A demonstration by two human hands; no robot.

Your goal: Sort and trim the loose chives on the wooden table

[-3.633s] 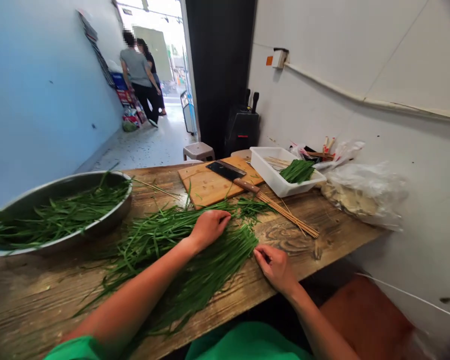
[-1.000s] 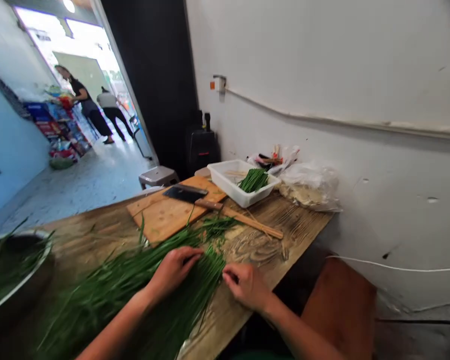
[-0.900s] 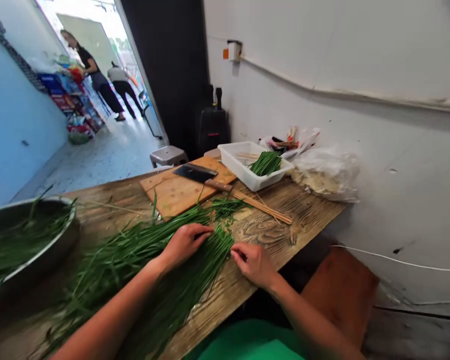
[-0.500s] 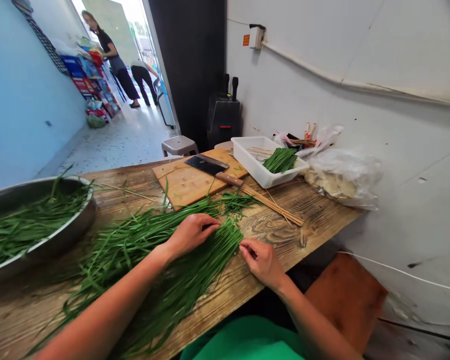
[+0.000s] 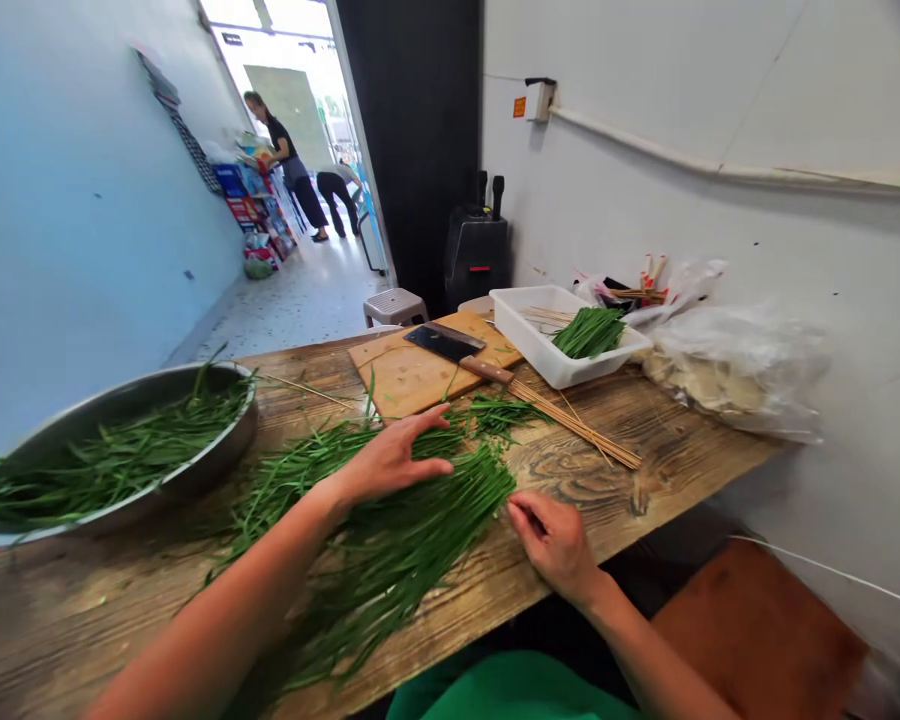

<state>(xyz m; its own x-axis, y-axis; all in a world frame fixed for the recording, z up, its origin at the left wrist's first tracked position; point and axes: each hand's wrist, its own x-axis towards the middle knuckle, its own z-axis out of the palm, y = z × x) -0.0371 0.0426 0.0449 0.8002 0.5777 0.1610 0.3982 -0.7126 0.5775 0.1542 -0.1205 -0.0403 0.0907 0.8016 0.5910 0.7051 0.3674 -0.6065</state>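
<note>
Head view, loose greens: fanned over the wooden table, at 7 o'clock from centre.
Left hand: also 7 o'clock, thumb and fingers spread over the pile.
Right hand: curled beside the stalk ends, 5 o'clock (any pinch, cannot tell).
White tub: 3 o'clock, one neat bundle, apparently done.
Metal basin: 9 o'clock, more greens, so plenty seems left.

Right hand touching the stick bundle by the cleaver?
Apart: the head view shows bare tabletop between the right hand and the stick bundle.
</note>
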